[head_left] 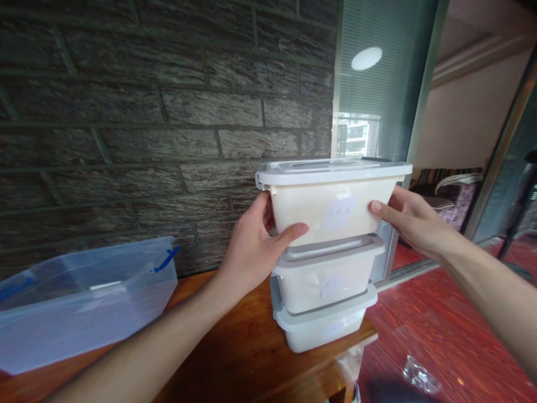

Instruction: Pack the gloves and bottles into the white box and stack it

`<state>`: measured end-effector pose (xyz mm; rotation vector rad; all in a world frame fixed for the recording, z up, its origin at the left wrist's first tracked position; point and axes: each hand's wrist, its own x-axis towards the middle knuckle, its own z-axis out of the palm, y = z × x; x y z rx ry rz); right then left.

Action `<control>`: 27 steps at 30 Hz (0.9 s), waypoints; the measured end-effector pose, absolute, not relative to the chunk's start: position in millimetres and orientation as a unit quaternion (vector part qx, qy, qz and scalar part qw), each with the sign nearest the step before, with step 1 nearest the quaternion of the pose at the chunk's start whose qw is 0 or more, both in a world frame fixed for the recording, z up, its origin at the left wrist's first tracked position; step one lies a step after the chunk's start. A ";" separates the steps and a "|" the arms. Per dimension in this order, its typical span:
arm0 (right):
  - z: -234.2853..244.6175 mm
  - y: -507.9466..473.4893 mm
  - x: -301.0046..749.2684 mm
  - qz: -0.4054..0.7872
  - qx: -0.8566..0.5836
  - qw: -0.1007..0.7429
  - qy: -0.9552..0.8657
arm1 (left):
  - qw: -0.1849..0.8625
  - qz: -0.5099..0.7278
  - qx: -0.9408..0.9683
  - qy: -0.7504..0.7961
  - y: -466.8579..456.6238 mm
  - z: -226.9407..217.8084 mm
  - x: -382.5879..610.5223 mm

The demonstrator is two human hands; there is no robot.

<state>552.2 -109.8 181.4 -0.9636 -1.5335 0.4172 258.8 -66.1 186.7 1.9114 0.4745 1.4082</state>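
Between my two hands is a white lidded storage box (pixel 293 210) with a pale label on its front. My left hand (pixel 260 240) grips its left end, thumb across the lower front. At the right end, my right hand (pixel 406 215) has its thumb on the front and its other fingers hidden behind. Directly below, a second white storage box (pixel 302 288) with a grey lid stands on a third white box (pixel 310 336). Whether the top box rests fully on the second lid, I cannot tell.
A clear plastic bin (pixel 96 319) with blue handles sits left on the wooden table (pixel 239 352). The stack stands near the table's right edge. Behind is a stone brick wall (pixel 168 112), with a glass door (pixel 373 106) to its right. Crumpled clear plastic (pixel 420 375) lies on the red floor.
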 end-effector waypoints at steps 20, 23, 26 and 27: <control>167.9 -105.9 554.7 0.205 -0.406 0.578 -0.677 | 0.351 0.531 0.736 0.230 -66.2 171.0 258.9; 166.2 -105.7 554.8 0.212 -0.407 0.578 -0.675 | 0.354 0.529 0.734 0.236 -65.7 168.7 259.5; 165.3 -106.5 555.2 0.212 -0.411 0.574 -0.676 | 0.353 0.529 0.733 0.241 -65.6 166.8 260.1; 165.2 -106.9 555.3 0.211 -0.414 0.572 -0.676 | 0.353 0.529 0.733 0.242 -65.6 166.3 260.2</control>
